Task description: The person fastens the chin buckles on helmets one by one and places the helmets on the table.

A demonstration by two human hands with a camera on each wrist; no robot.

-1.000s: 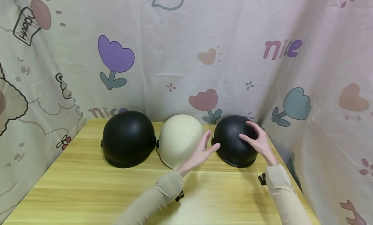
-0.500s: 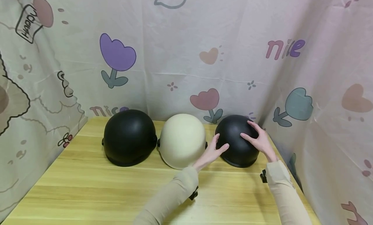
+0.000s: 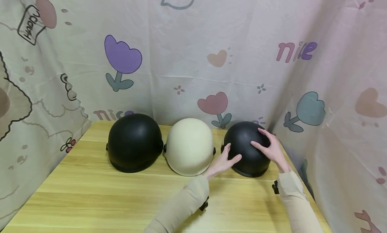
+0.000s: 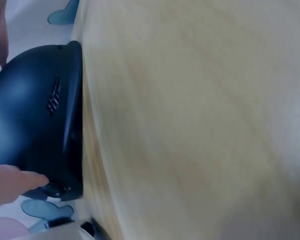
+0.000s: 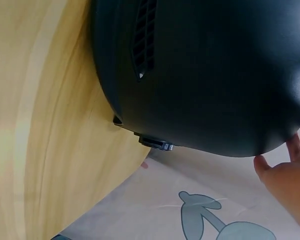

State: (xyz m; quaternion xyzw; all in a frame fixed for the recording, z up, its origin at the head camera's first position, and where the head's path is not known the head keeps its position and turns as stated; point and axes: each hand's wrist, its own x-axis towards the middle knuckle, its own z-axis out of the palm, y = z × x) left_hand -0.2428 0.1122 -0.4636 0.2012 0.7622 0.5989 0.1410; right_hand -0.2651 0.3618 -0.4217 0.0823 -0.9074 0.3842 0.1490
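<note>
A black helmet [image 3: 243, 142] sits at the right end of a row of three, dome up on the table. My left hand [image 3: 220, 161] lies at its left side with thumb and fingers spread; in the left wrist view a fingertip of the left hand [image 4: 15, 182] meets the helmet [image 4: 30, 125] near its side knob. On the opposite side, my right hand [image 3: 272, 149] rests its spread thumb and fingers on the dome. The right wrist view shows the vented front of the helmet [image 5: 205, 85], with the right hand [image 5: 290, 175] touching its edge.
Left of my left hand stands a cream helmet [image 3: 188, 147], and beside it another black helmet [image 3: 134, 142]. All three stand along the back of the wooden table [image 3: 105, 199]. A printed curtain [image 3: 181, 58] encloses the table's back and sides.
My left hand has moved right, from in front of the cream helmet to the right black helmet's side. That helmet has shifted slightly toward me and right, and my right hand with it.
</note>
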